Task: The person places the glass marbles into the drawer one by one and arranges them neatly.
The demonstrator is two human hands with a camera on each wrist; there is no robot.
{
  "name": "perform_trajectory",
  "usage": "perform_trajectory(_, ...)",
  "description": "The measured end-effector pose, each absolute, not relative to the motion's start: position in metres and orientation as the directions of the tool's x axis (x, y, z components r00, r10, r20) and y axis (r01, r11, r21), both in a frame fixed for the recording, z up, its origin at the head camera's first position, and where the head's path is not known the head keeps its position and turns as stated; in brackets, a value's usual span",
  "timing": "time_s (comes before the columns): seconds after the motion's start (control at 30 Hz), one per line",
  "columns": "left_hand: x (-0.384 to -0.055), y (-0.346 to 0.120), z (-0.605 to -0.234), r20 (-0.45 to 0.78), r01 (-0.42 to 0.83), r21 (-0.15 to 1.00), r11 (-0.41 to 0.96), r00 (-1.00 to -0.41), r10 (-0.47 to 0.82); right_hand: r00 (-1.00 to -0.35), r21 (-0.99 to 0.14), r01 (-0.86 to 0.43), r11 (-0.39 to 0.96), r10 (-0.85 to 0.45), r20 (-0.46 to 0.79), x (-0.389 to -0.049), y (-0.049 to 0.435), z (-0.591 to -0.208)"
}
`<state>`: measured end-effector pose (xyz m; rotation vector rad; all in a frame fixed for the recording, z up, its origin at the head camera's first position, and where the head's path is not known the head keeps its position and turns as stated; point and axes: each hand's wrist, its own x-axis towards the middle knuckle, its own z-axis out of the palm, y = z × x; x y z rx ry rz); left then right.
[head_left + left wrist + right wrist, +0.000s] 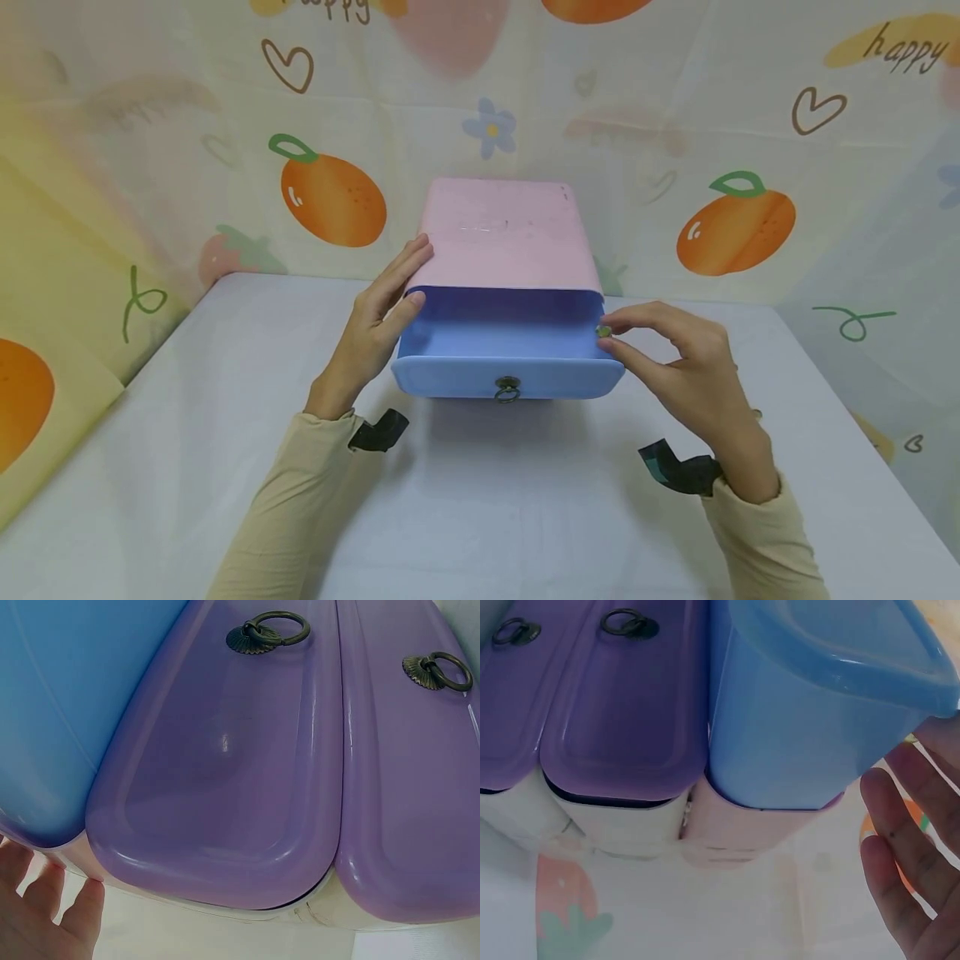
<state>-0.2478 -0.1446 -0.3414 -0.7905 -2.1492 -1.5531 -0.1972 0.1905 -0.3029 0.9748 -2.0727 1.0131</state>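
Observation:
A small cabinet with a pink top [502,237] stands on the table, its blue top drawer [442,379] pulled out towards me. A bronze ring pull [507,389] hangs on the drawer's front, and the visible inside holds nothing. My left hand [366,333] rests along the cabinet's left side, fingers extended and thumb by the front edge. Between thumb and forefinger, my right hand [686,367] pinches a small shiny yellow-green piece [603,331] at the drawer's right rim. It is too small to tell its kind. The right wrist view shows the other fingers [900,825] spread beside the blue drawer.
Below the blue drawer are two purple drawers [217,750], both pushed in, with bronze ring pulls [270,630]. A white cloth covers the table [517,517]. Behind the cabinet hangs a fruit-printed curtain [637,108]. Black straps [380,430] are on both wrists.

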Motion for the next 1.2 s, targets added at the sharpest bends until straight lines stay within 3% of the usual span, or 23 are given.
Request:
perform_trajectory(0.7, -0.249, -0.147, -0.343, 0.600, 0.639, 0.737, 0.218, -0.768, 0.223, -0.539, -0.347, -0.813, 0.468, -0.377, 0.754, -0.202, 0.188, -0.306)
perform_trajectory(1.2, -0.250, -0.145, -0.343, 0.601, 0.641, 0.736, 0.219, -0.767, 0.225, -0.452, -0.223, -0.868, 0.443, -0.521, 0.724, -0.215, 0.178, -0.287)
